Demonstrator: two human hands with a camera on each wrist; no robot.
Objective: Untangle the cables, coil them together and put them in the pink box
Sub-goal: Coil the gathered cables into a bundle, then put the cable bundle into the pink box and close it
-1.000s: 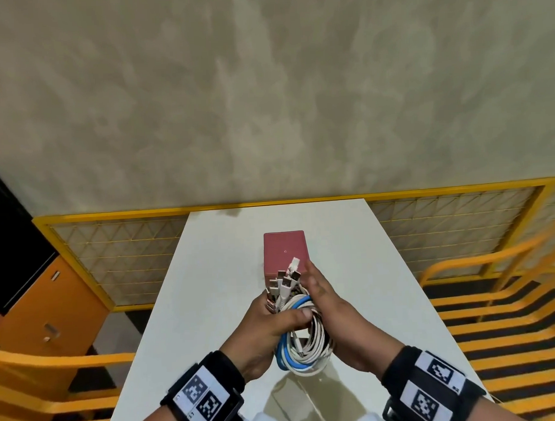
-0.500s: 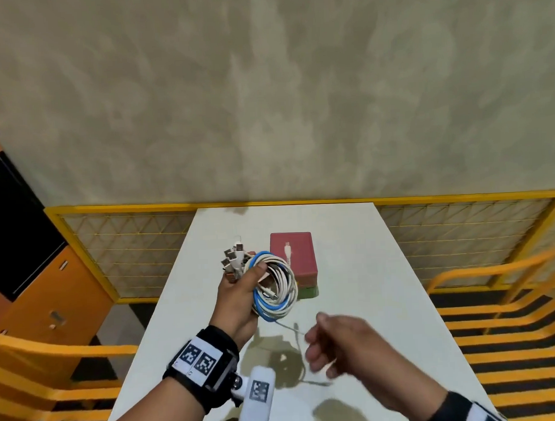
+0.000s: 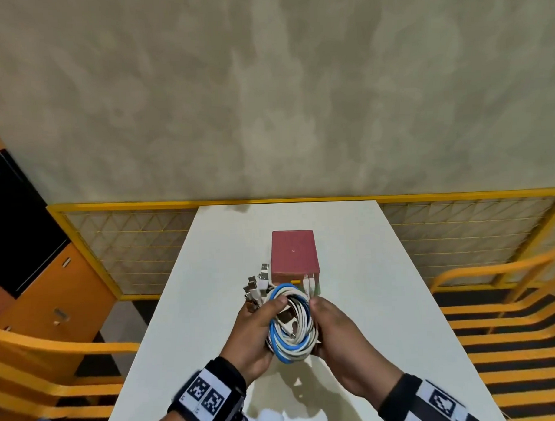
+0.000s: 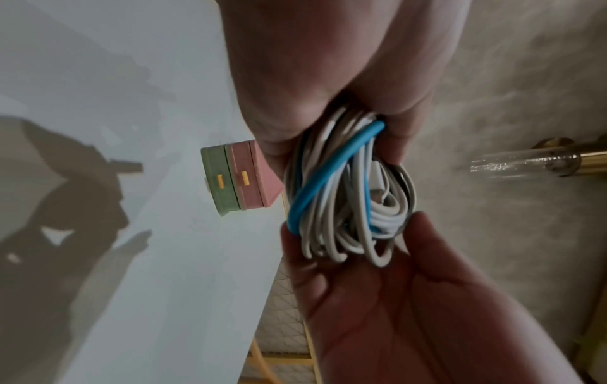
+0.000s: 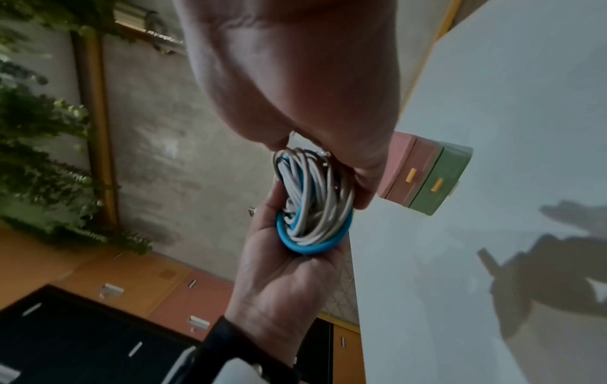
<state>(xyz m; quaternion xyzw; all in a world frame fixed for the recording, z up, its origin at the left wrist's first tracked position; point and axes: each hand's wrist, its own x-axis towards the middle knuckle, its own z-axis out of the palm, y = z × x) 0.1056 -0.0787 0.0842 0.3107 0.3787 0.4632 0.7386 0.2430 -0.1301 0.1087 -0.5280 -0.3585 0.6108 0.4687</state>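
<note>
A coil of white and blue cables (image 3: pixel 291 324) hangs just above the white table (image 3: pixel 382 285), held between both hands. My left hand (image 3: pixel 261 321) grips its left side, thumb over the top loops. My right hand (image 3: pixel 327 318) grips the right side. Several USB plugs (image 3: pixel 256 282) stick out at the coil's upper left. The closed pink box (image 3: pixel 293 252) stands right behind the coil, stacked on a green box (image 4: pixel 218 181). The left wrist view shows the coil (image 4: pixel 348 192) between my left hand's fingers and my right hand's palm. In the right wrist view my fingers curl round the coil (image 5: pixel 312 205), with the pink box (image 5: pixel 407 169) beside it.
A yellow mesh fence (image 3: pixel 132 247) runs behind and beside the table. Orange railings (image 3: pixel 509 312) flank both sides. An orange and black cabinet (image 3: pixel 26 250) stands at the left. Bare tabletop lies on either side of the boxes.
Half a second ago my left hand alone held the coil up at the left while my right hand was free. Now the coil is back at the centre and both hands hold it.
</note>
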